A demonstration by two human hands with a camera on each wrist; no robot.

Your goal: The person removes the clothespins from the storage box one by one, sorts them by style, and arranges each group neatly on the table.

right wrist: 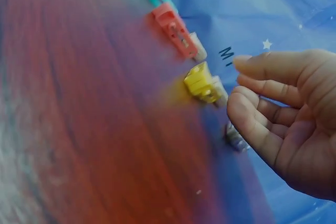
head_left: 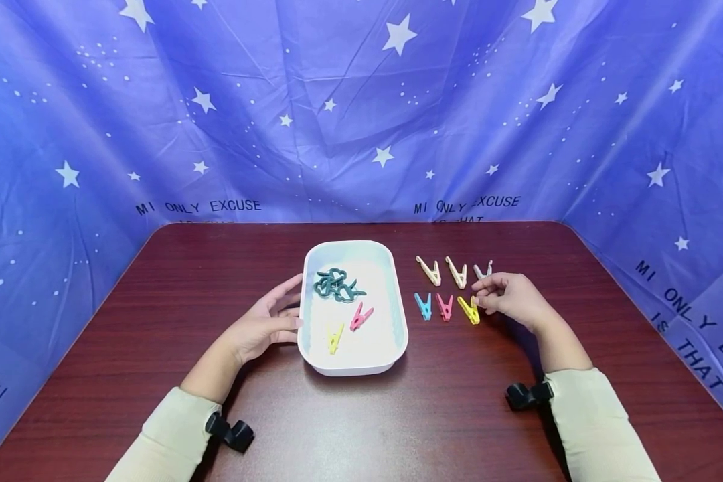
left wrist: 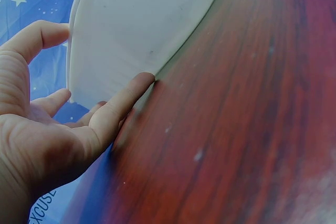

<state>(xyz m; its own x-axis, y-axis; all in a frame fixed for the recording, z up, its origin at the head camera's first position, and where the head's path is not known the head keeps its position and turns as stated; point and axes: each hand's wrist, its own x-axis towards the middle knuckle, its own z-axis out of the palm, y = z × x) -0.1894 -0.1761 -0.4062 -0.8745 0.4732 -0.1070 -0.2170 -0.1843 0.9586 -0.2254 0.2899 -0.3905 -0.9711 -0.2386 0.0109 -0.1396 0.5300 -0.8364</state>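
Observation:
My left hand (head_left: 256,331) touches the left outer side of a white plastic tray (head_left: 352,369), fingers spread along its wall, also seen in the left wrist view. Inside the tray lie a pink clothespin (head_left: 361,316), a yellow-green clothespin (head_left: 335,339) and a cluster of dark green looped clips (head_left: 336,288). To the right, my right hand (head_left: 515,300) hovers with bent fingers beside a yellow clothespin (head_left: 470,310). In the right wrist view its thumb and fingertips have nothing between them. A grey clothespin (head_left: 483,269) lies just beyond that hand, partly covered.
Left of the yellow clothespin lie a blue clothespin (head_left: 424,306) and a red one (head_left: 444,306). Two cream clothespins (head_left: 456,273) form part of the row behind. A starry blue cloth (head_left: 337,134) hangs at the back and sides of the dark wooden table (head_left: 452,415).

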